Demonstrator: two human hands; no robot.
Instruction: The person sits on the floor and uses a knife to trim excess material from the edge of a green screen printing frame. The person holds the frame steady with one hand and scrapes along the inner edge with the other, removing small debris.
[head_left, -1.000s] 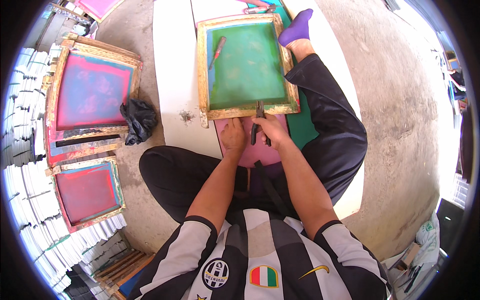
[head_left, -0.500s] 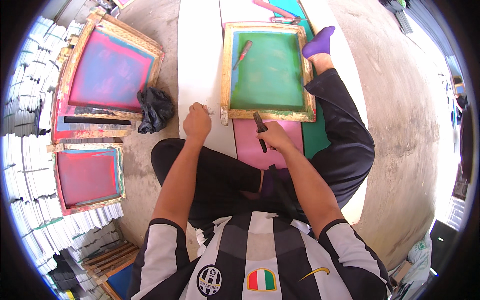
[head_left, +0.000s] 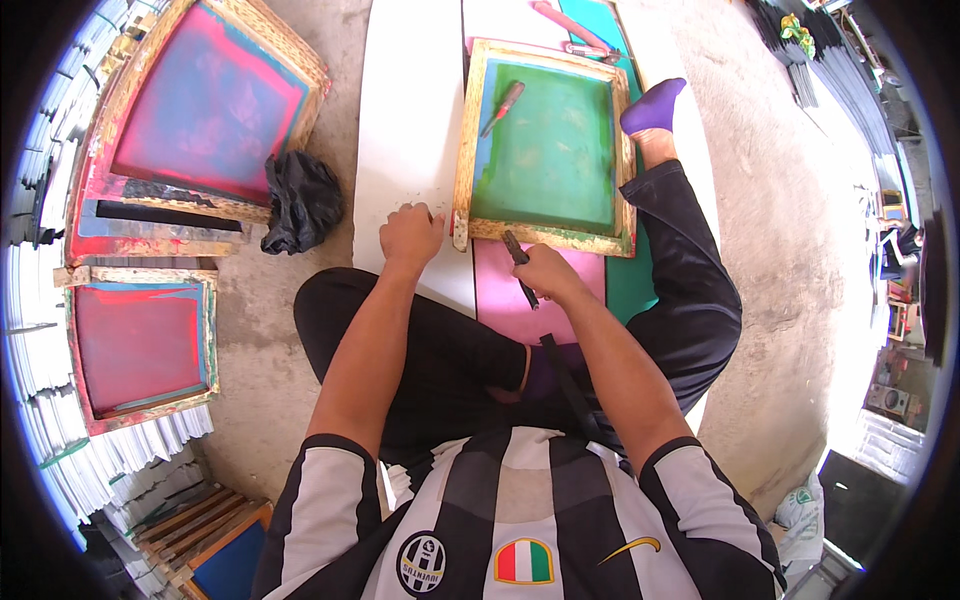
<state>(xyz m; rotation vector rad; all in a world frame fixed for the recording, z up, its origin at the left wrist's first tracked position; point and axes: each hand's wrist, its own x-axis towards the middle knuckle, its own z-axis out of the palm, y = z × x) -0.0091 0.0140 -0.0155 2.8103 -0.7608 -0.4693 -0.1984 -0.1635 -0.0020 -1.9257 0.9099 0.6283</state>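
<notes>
A wooden screen-printing frame [head_left: 545, 242] with green mesh lies in front of me. On its mesh rests a slim tool with a dark reddish handle [head_left: 503, 107]. My right hand [head_left: 548, 273] is closed around a dark, long hand tool [head_left: 515, 250], whose kind I cannot make out. The tool's far end comes close to the frame's near rail, above a pink sheet [head_left: 505, 290]. My left hand [head_left: 411, 237], fingers curled, is over a white board [head_left: 405, 120] left of the frame's near corner. What it may hold is hidden.
Two more printing frames, a large one [head_left: 120, 188] and a smaller one [head_left: 142, 350], stand left by a crumpled black plastic bag [head_left: 302, 205]. A pink-handled tool [head_left: 570, 25] and a metal-ended tool [head_left: 590, 52] lie beyond the green frame. My purple-socked foot [head_left: 652, 105] is right of it.
My view has shifted slightly, so the side frames sit farther left. My left hand has turned, its curled fingers now pointing more forward. My right hand keeps the dark tool at nearly the same place.
</notes>
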